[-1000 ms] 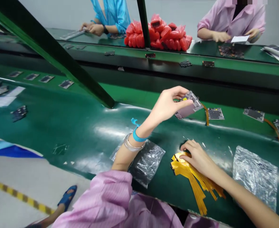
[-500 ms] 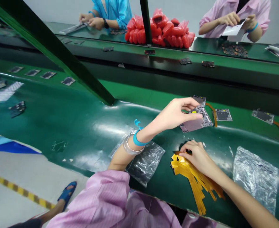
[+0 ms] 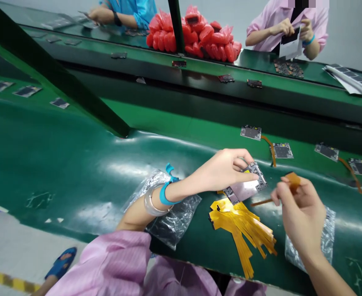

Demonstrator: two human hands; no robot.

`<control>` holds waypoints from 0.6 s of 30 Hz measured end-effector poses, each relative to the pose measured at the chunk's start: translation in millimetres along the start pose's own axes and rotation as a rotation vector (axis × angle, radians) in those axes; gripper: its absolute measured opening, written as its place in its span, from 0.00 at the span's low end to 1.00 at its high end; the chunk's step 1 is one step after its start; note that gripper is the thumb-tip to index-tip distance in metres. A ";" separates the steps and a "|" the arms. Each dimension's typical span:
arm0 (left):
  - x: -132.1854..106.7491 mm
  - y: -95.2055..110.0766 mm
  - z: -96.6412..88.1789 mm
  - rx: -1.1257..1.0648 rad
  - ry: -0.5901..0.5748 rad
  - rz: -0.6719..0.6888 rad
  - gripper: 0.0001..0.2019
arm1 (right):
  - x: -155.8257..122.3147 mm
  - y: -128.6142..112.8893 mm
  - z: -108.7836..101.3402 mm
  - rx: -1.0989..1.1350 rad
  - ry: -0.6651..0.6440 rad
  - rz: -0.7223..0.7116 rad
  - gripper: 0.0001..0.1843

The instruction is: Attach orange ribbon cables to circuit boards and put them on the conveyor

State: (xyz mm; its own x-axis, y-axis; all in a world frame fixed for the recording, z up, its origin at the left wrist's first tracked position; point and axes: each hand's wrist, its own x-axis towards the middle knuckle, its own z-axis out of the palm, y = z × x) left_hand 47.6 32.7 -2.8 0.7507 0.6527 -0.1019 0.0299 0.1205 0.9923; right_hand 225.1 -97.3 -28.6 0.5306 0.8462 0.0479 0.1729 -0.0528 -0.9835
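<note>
Green conveyor mat (image 3: 76,164) | circuit board (image 3: 245,187) pinched in left hand (image 3: 224,170), tilted for access | right hand (image 3: 300,209) fingers clamped on flex strip (image 3: 287,185) beside board | strip pile (image 3: 242,224) below board | foil bags (image 3: 171,218) flanking

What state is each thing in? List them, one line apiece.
left hand: shut on the circuit board, raised above the belt.
circuit board: held tilted, off the belt.
right hand: pinching one flex strip, lifted.
flex strip: in the fingers, clear of the pile.
pile of flex strips: fanned flat on the green belt.
plastic bag: crumpled, lying under the left forearm.
</note>
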 end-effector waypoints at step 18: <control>9.8 -15.4 19.1 -0.206 -0.055 -0.289 0.17 | -14.1 -6.4 -16.6 -0.033 -0.182 0.045 0.10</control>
State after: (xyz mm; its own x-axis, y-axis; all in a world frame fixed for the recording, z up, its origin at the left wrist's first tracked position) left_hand 67.1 23.0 -17.8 0.7650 0.5293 -0.3669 0.1165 0.4466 0.8871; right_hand 230.3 -117.7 -20.1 0.3800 0.9245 -0.0311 0.1814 -0.1075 -0.9775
